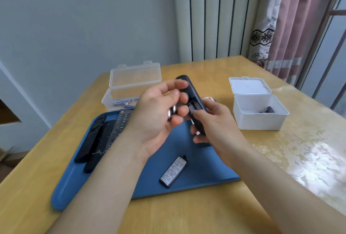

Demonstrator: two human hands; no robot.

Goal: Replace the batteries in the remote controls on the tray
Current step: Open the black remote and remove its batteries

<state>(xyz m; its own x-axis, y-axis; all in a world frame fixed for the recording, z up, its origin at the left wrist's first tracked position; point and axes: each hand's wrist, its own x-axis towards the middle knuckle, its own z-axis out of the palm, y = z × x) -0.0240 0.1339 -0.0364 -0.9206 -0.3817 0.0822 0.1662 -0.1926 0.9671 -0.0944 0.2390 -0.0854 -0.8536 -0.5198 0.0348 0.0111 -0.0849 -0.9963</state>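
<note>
**While the right hand grips the opened remote, the left holds batteries beside it**

Seen from the head camera, the right hand (215,123) is wrapped round the lower end of a dark remote (189,89). The remote is raised above the far edge of the blue tray (206,168), its battery bay (194,107) uncovered and facing up. Just left of that bay, the left hand (155,114) curls its fingers round batteries (171,114), their silvery ends showing. A labelled battery cover (174,171) lies near the tray's near edge. Three more remotes (102,140) lie side by side along its left edge. On the table (187,215), a clear box (131,84) holding blue cells (124,103) stands past the tray's far left corner. A white box (260,119) stands well right of the tray.
</note>
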